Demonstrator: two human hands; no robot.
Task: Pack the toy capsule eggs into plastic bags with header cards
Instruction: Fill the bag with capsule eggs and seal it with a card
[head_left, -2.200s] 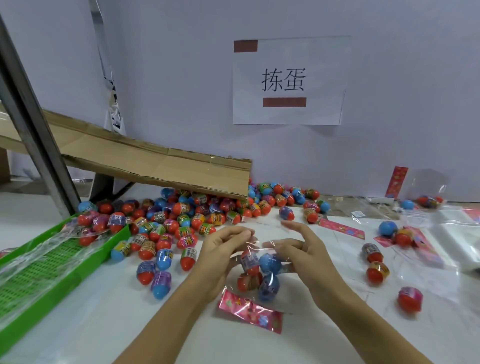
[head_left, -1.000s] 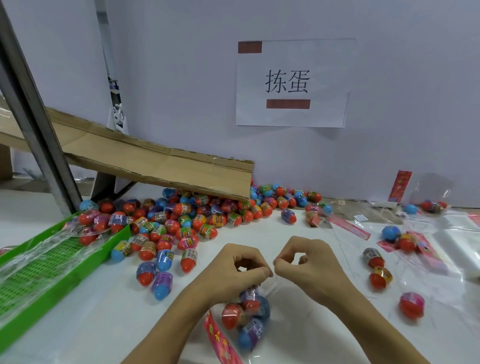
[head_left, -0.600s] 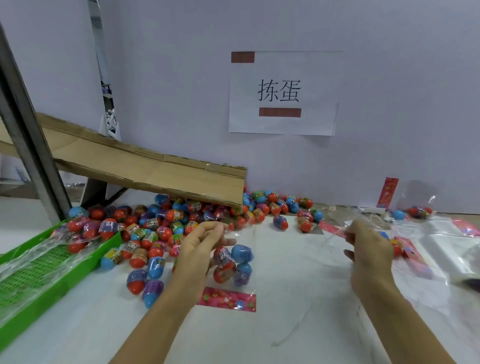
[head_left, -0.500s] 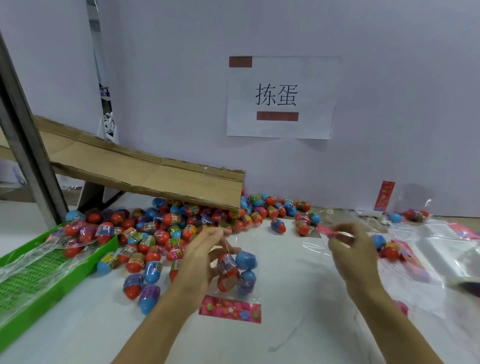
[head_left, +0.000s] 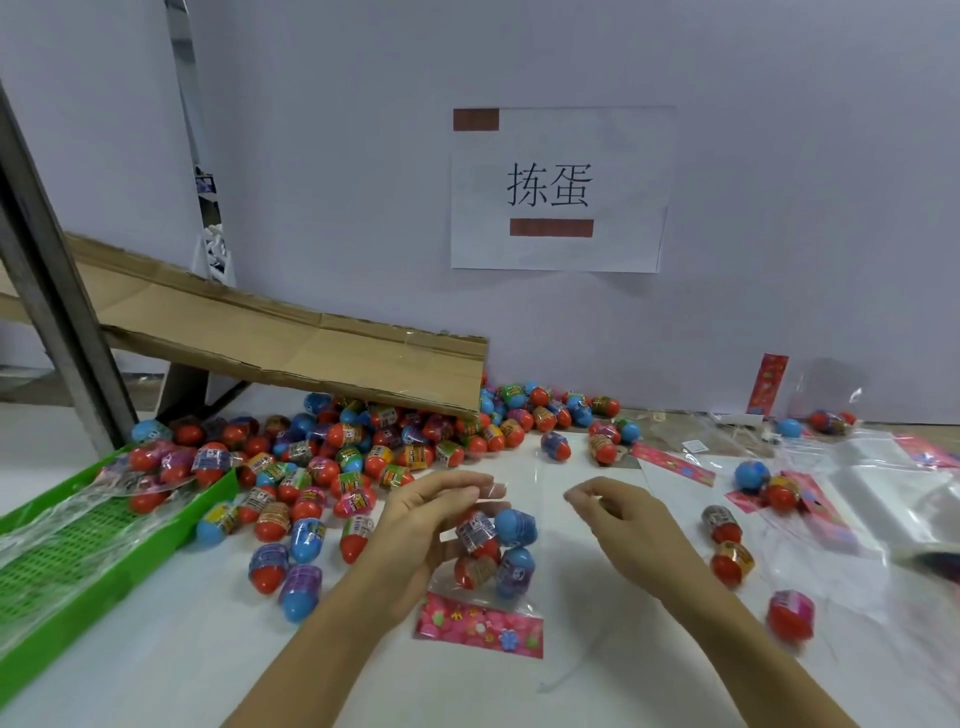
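Note:
A clear plastic bag of toy capsule eggs (head_left: 496, 551), red and blue, stands on the white table (head_left: 156, 649) with its pink header card (head_left: 478, 626) lying flat at the near end. My left hand (head_left: 426, 530) pinches the bag's far end between thumb and fingers. My right hand (head_left: 628, 519) hovers just right of it, fingertips curled together on a thin clear plastic bag (head_left: 592, 470) that is hard to make out. A big heap of loose eggs (head_left: 332, 457) lies behind my left hand.
A cardboard chute (head_left: 291, 343) slopes down over the heap. A green tray (head_left: 78, 551) with filled bags sits at the left. Loose eggs (head_left: 727, 525), pink header cards (head_left: 672, 462) and a stack of clear bags (head_left: 883, 483) lie to the right. A paper sign (head_left: 558, 189) hangs on the wall.
Both hands were closing the filled bag. My right hand then reached to the right, took clear plastic and has come back beside the filled bag, which my left hand kept hold of.

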